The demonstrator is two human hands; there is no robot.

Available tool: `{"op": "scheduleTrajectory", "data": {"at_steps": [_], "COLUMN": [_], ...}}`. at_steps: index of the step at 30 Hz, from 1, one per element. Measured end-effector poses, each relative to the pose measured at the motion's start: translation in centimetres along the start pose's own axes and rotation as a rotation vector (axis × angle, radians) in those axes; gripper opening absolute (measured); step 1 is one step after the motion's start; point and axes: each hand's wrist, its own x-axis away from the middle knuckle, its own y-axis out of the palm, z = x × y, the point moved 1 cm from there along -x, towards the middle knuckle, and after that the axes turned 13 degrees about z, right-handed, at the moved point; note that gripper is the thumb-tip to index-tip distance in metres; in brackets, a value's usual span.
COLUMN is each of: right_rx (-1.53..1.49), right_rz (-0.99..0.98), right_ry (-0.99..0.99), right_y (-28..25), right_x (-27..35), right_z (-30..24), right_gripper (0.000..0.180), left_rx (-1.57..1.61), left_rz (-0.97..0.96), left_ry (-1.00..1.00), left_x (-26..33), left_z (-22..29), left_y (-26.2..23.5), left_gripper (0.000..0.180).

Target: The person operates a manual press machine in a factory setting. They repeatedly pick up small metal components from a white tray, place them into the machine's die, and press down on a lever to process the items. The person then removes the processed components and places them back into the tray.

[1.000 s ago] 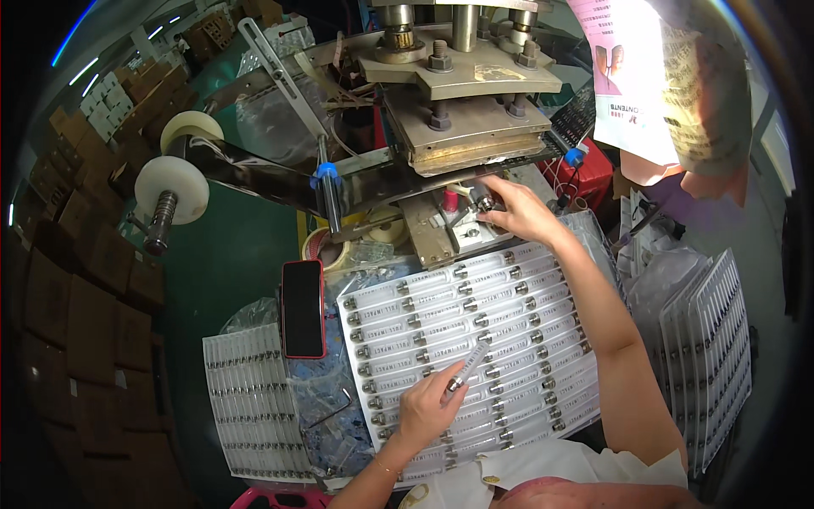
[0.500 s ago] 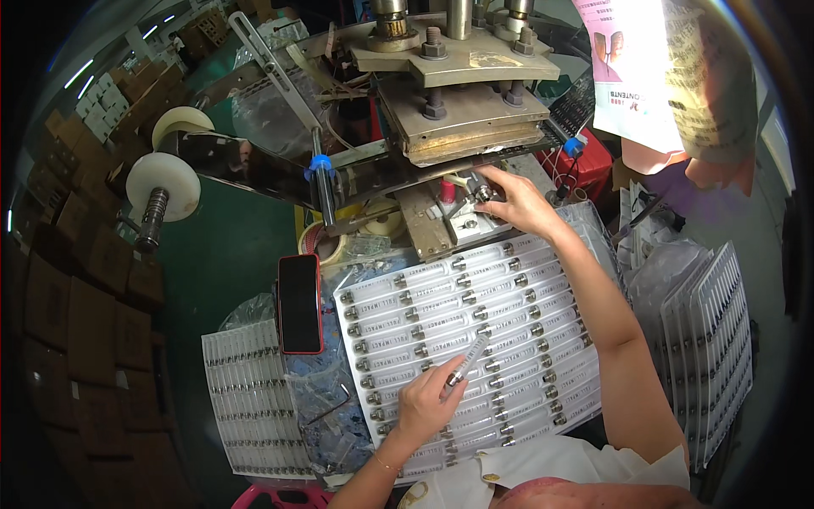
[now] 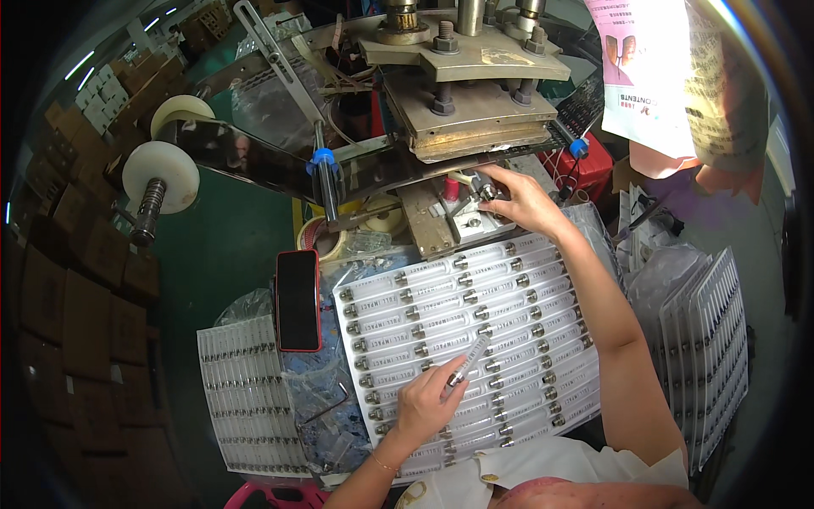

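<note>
**Packages, papers and a dark screen around the press**

A phone (image 3: 298, 299) with a red case is lying left of the white blister tray (image 3: 475, 339), its screen dark. Brown cartons (image 3: 76, 297) are standing stacked at far left. A pink-and-white printed sheet (image 3: 649, 76) is hanging at upper right.

Your right hand (image 3: 519, 197) has slid left along the small metal fixture (image 3: 471, 222) under the press, upper centre of the frame: a second ago its fingers lay over the fixture's right side, now they pinch a small dark part at its top. Your left hand (image 3: 426, 405), lower centre, has lifted the clear tube (image 3: 468, 366) a little higher off the white tray (image 3: 543, 254). Your head has tipped down, so the press plate (image 3: 475, 119) fills more of the top.
</note>
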Motion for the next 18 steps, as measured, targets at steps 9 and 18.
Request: {"op": "scheduleTrajectory", "data": {"at_steps": [9, 18], "right_rx": [0.131, 0.557], "right_rz": [-0.023, 0.208], "right_ry": [0.17, 0.185], "right_y": [-5.2, -18.2], "right_x": [3.3, 23.7], "right_z": [-0.3, 1.5], "right_gripper": [0.076, 0.035], "left_rx": [0.058, 0.153], "left_rz": [0.005, -0.061], "left_ry": [-0.087, 0.001], "left_x": [0.0, -1.7], "left_z": [0.3, 3.4], "left_y": [-0.1, 3.9], "left_gripper": [0.036, 0.03]}}
